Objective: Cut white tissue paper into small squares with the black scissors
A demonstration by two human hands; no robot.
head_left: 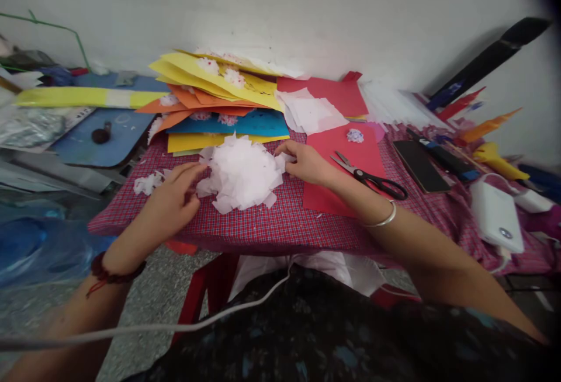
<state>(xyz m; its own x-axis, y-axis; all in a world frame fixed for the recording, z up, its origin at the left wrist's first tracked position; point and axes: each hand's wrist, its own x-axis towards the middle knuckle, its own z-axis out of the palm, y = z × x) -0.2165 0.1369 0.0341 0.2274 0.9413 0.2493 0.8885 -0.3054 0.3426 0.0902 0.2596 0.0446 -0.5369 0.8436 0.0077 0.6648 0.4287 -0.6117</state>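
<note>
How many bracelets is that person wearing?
2: a dark red beaded bracelet just behind the left hand, and a silver bangle farther up the arm from the right hand. No others show.

Cable (193,327) cropped; blue plastic (44,247) blurred

Thin, matt white paper pieces (245,172), rough and ragged at the edges, fill the space between the left hand (175,198) and the right hand (309,163). Beneath the hands, the bench (280,227) wears woven cloth. Beyond them lie smooth, matt paper sheets (254,124). To their right: scissors (360,175) with metal blades and plastic handles, a smooth phone (421,166), a smooth plastic power bank (495,212).
</note>
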